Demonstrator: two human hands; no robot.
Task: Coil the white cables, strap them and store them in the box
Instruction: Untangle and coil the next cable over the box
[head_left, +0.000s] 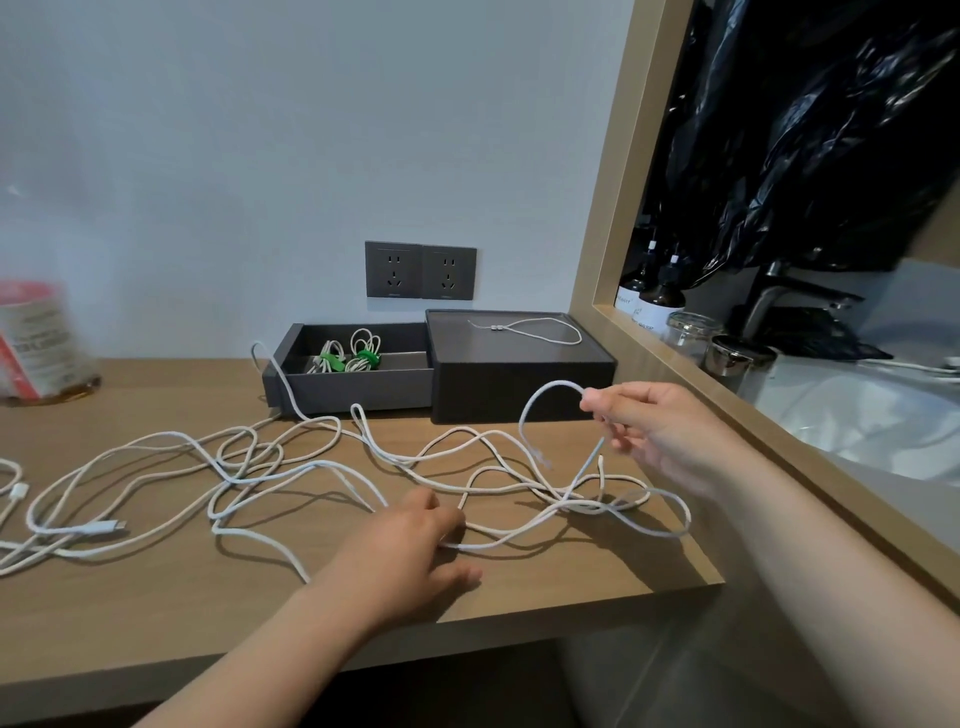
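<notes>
White cables (291, 467): a loose tangle spread over the wooden tabletop (156, 623), from its left side to the right corner; as I read it, none of this heap is coiled yet.
Right hand (660, 431): raised above the tabletop, with thumb and fingers (618, 410) pinching one strand so it arches up in a loop. I judge this lifts a length clear of the tangle to begin a coil.
Left hand (410, 551): low near the front edge, fingers curled over a strand, probably to anchor the heap while the other hand draws.
Box (519, 384): dark and set against the wall, its drawer (358, 389) open to the left so finished bundles can drop straight in.
Stored bundles (348, 356): small coils bound with green straps (332, 362), lying in the drawer.
Short cable (540, 330): loose on the box's top, unstrapped.
Risk: the strands cross many times, so a hard pull could tighten a knot.
</notes>
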